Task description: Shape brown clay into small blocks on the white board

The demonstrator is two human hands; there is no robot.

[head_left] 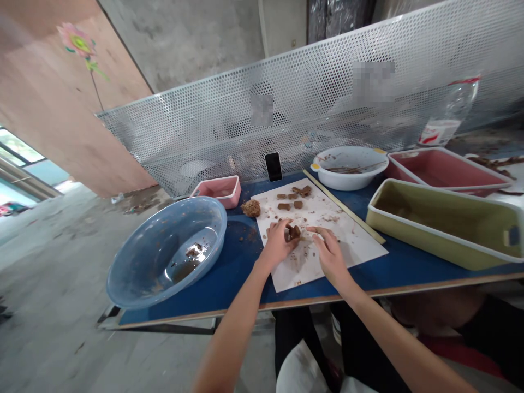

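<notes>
My left hand [279, 243] is curled round a brown clay piece [293, 232] low over the white board [347, 243]. Just to the right of that piece, my right hand [327, 248] has its fingers apart, with nothing visible in them. Several small brown clay blocks [284, 206] lie toward the back of the board, among scattered crumbs. A rough brown lump [251, 208] rests at the board's left edge.
A large blue basin [143, 245] stands left on the blue table [241, 278], near a small pink tray [235, 195]. Behind are a phone [273, 166] and white basin [352, 177]. Right: a wooden strip [347, 210], green trough [426, 237], red tub [458, 188] and bottle [446, 117].
</notes>
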